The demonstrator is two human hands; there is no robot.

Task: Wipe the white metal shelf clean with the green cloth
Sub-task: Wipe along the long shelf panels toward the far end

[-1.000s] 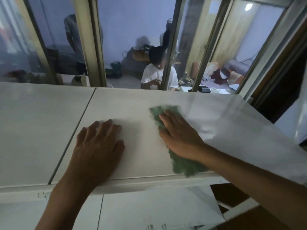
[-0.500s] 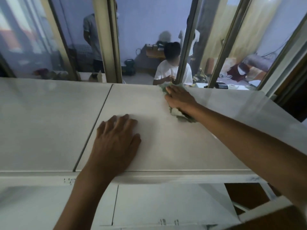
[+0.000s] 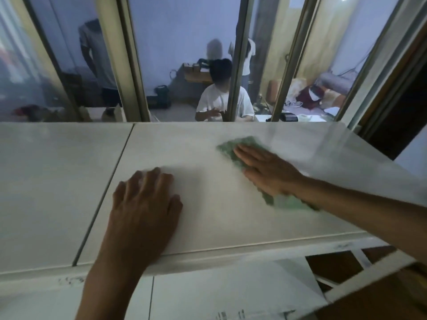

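Note:
The white metal shelf [image 3: 219, 215] fills the middle of the view, its top made of two panels with a seam left of centre. A green cloth [image 3: 227, 147] lies spread on the right panel, blurred at its near end. My right hand [image 3: 265, 170] presses flat on the cloth with straight fingers pointing to the far left. My left hand [image 3: 144, 204] rests flat on the bare right panel, near the front edge, fingers straight and holding nothing.
Behind the shelf's far edge stand glass panes in metal frames [image 3: 238, 65]; a seated person [image 3: 221, 98] and a standing person [image 3: 99, 63] show through them. A lower white shelf level [image 3: 231, 294] lies under the front edge. A dark opening [image 3: 404, 116] is at right.
My right hand has pulled the cloth back from the far edge toward me and to the right, and the cloth has spread out long again. My left hand stays in place.

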